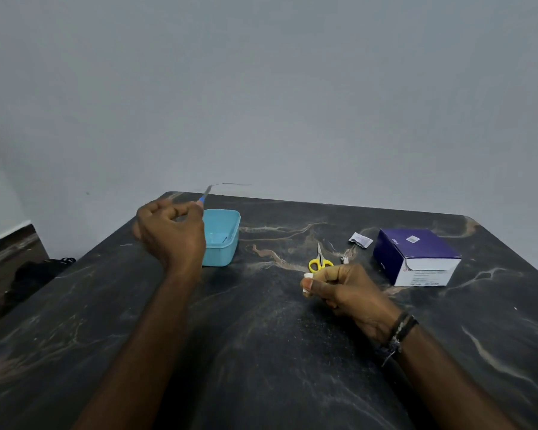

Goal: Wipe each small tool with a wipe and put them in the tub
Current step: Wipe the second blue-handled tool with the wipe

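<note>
My left hand (168,234) is raised just left of the light blue tub (222,240) and pinches a thin tool with a blue grip and a metal tip (205,195) that points up and away. My right hand (345,293) hovers over the table's middle and grips a small folded white wipe (307,283) between thumb and fingers. Yellow-handled scissors (320,262) lie on the table just beyond my right hand, with a small metal nail clipper (344,259) to their right. Something thin and dark lies inside the tub.
A purple and white box (416,256) stands at the right on the dark marbled table (261,352). A torn white wipe sachet (360,239) lies left of the box. The grey wall rises behind the table's far edge, and a dark bag (35,274) sits on the floor at the left.
</note>
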